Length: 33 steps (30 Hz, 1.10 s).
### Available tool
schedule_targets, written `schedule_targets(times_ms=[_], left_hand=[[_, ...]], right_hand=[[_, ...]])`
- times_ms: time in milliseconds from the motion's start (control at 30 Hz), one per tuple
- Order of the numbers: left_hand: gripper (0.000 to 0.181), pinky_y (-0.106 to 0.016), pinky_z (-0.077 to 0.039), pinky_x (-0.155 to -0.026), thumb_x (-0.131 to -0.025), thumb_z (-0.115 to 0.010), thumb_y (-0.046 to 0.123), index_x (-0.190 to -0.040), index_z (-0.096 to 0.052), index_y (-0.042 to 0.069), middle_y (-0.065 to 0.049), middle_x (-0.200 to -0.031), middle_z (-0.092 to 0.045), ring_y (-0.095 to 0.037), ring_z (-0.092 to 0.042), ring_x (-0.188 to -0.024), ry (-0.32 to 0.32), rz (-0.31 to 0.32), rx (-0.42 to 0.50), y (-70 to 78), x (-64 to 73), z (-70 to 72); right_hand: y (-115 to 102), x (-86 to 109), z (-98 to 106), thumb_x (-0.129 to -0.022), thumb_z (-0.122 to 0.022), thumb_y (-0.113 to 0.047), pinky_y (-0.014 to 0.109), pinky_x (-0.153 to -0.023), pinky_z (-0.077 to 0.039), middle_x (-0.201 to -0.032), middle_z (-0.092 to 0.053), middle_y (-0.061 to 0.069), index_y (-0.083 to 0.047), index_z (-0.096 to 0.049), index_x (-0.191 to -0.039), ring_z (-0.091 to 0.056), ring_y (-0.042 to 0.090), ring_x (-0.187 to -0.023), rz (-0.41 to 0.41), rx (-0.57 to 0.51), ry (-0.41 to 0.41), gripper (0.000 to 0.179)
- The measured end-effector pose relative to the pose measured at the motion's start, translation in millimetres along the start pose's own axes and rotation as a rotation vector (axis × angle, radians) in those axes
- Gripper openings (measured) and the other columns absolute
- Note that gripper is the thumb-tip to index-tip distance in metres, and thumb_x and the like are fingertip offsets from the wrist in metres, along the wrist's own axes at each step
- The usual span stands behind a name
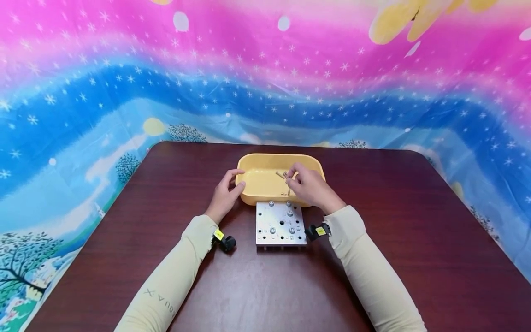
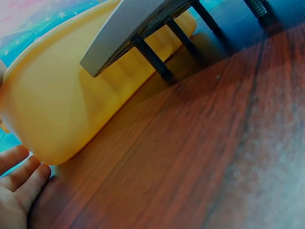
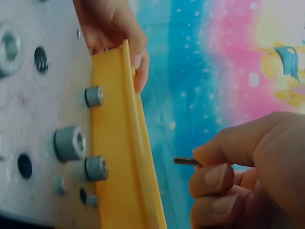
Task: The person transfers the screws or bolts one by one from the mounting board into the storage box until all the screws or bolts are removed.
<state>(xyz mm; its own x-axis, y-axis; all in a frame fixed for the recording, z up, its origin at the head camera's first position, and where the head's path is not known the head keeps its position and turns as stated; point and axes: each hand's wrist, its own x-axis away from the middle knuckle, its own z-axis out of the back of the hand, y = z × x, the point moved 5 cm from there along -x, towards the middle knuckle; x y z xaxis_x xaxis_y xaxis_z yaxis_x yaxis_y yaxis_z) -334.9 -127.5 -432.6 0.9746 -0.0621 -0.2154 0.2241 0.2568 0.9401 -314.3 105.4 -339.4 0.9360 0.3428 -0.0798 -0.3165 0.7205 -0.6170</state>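
A yellow plastic tray stands behind a metal plate carrying several socket-head bolts. My left hand holds the tray's left end, thumb and index finger at the rim; its other fingers lie spread low by the outer wall. Over the tray's right part, my right hand pinches a thin metal screw between thumb and fingertips, one end sticking out. Several thin screws show in the tray beneath it, partly hidden by the hand.
The plate is raised on black threaded bolts reaching down towards the dark wooden table. Its back edge sits close against the tray's front wall. A colourful patterned cloth hangs behind the table. Each wrist wears a small black camera.
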Motion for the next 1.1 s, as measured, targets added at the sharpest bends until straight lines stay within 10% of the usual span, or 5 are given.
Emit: schedule_targets(times_ms=[433, 700, 1100], left_hand=[[0.041, -0.049, -0.043, -0.098, -0.097, -0.056, 0.017, -0.135, -0.049, 0.005, -0.020, -0.139, -0.048, -0.034, -0.050, -0.122, -0.025, 0.014, 0.019, 25.9, 10.4, 2.1], [0.040, -0.044, -0.044, -0.098, -0.097, -0.057, 0.020, -0.135, -0.050, 0.015, -0.010, -0.140, -0.050, -0.025, -0.050, -0.122, -0.019, 0.026, 0.018, -2.0, 0.0, -0.3], [0.039, -0.046, -0.046, -0.096, -0.097, -0.057, 0.022, -0.135, -0.050, 0.015, -0.011, -0.139, -0.051, -0.025, -0.052, -0.120, -0.014, 0.010, 0.019, -4.4, -2.1, -1.1]], right_hand=[[17, -6.5, 0, -0.095, -0.057, -0.018, 0.031, -0.050, -0.039, -0.066, -0.051, 0.006, -0.011, -0.053, -0.101, -0.047, 0.020, -0.056, -0.060, 0.043, 0.065, 0.011], [28, -7.7, -2, -0.094, -0.059, -0.020, 0.032, -0.051, -0.041, -0.066, -0.052, 0.006, -0.011, -0.054, -0.100, -0.050, 0.021, -0.058, -0.106, 0.080, 0.099, 0.012], [36, -9.7, -4, -0.095, -0.058, -0.021, 0.034, -0.051, -0.042, -0.069, -0.057, 0.007, -0.012, -0.055, -0.102, -0.052, 0.022, -0.058, -0.153, 0.122, 0.121, 0.012]])
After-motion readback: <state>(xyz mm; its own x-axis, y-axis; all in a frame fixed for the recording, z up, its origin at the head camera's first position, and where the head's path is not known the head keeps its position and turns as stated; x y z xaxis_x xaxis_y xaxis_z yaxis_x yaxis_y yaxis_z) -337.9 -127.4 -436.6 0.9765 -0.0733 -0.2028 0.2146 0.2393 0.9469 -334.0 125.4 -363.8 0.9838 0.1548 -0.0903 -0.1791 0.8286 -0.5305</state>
